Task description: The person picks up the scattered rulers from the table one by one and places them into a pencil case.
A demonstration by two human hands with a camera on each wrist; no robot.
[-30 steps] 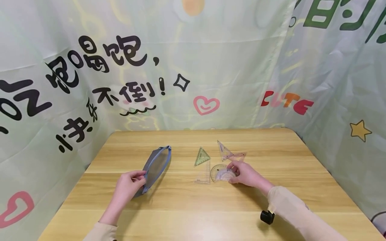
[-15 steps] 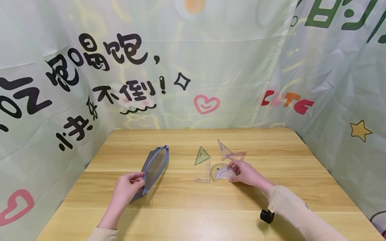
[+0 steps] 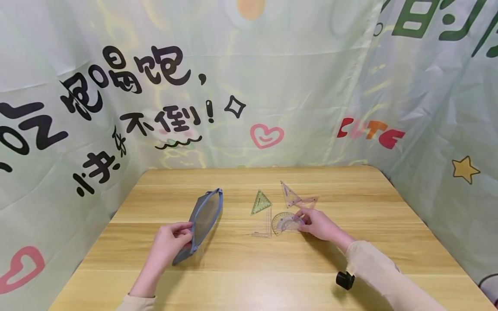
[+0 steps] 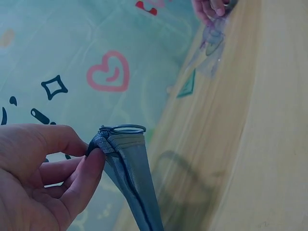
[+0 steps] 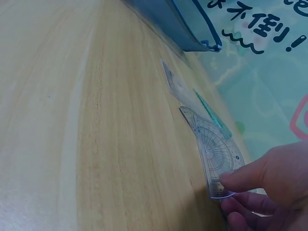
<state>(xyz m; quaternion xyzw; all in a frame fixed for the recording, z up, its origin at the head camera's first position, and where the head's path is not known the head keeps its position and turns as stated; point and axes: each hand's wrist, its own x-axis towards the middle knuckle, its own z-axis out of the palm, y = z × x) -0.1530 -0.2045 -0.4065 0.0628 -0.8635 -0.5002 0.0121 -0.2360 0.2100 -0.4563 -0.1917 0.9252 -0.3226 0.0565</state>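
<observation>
My left hand [image 3: 171, 239] pinches the near edge of a blue-grey zip pouch [image 3: 206, 218], which stands tilted on its side with its mouth toward the right. In the left wrist view, thumb and forefinger grip a corner of the pouch [image 4: 139, 178] by the zip. My right hand [image 3: 317, 224] holds a clear half-round protractor [image 5: 216, 159] between thumb and fingers at one end. In the head view this protractor overlaps a second, yellowish protractor [image 3: 276, 220]. A clear set square [image 3: 268, 222] and a green set square [image 3: 261, 202] lie left of them.
Behind the right hand, a purple set square [image 3: 289, 198] lies against a pink one [image 3: 310, 201]. A small black object [image 3: 344, 280] shows below the right sleeve. The wooden table [image 3: 249, 272] is enclosed by printed cloth [image 3: 303, 95] at back and sides.
Over the last half second, my left hand and the pouch have shifted slightly right. The right hand has barely moved; the protractor it holds has changed its angle a little.
</observation>
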